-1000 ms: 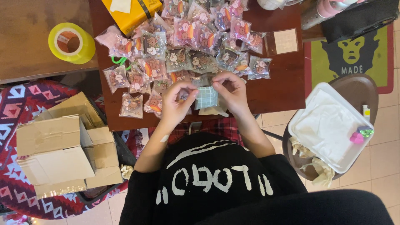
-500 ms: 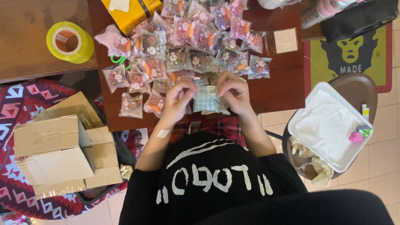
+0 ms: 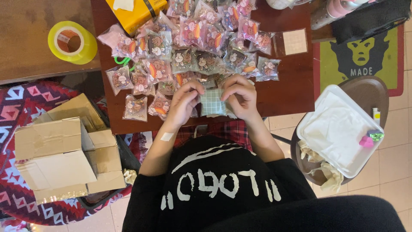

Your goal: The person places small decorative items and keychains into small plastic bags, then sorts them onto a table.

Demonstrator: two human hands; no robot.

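Looking down from the head view, I see both hands meeting at the near edge of the dark wooden desk [image 3: 292, 90]; the left hand [image 3: 183, 103] and the right hand [image 3: 240, 96] each pinch a top corner of a small pale green checked packet [image 3: 213, 103], so each grip is closed on that packet, thumb against fingertips; the packet sits between the two hands, low over the desk edge, and I cannot tell whether its lower edge rests on the wood. A white plaster [image 3: 166, 136] sits on the left forearm. Just beyond the hands lies a spread of small clear bags with bear prints [image 3: 189, 47], overlapping one another across the middle of the desk; a few lie apart toward the left near edge. A flat clear bag with a tan square [image 3: 294, 42] lies to the right of the pile; a yellow box [image 3: 135, 10] sits at the far edge. On a lighter wooden surface to the left stands a roll of yellow tape [image 3: 72, 42]; below it, on a patterned red rug [image 3: 13, 107], is an open cardboard box [image 3: 58, 159]. To the right, a white foam container [image 3: 339, 129] rests on a brown round stool [image 3: 369, 92], with a pink item [image 3: 366, 141] on its rim.
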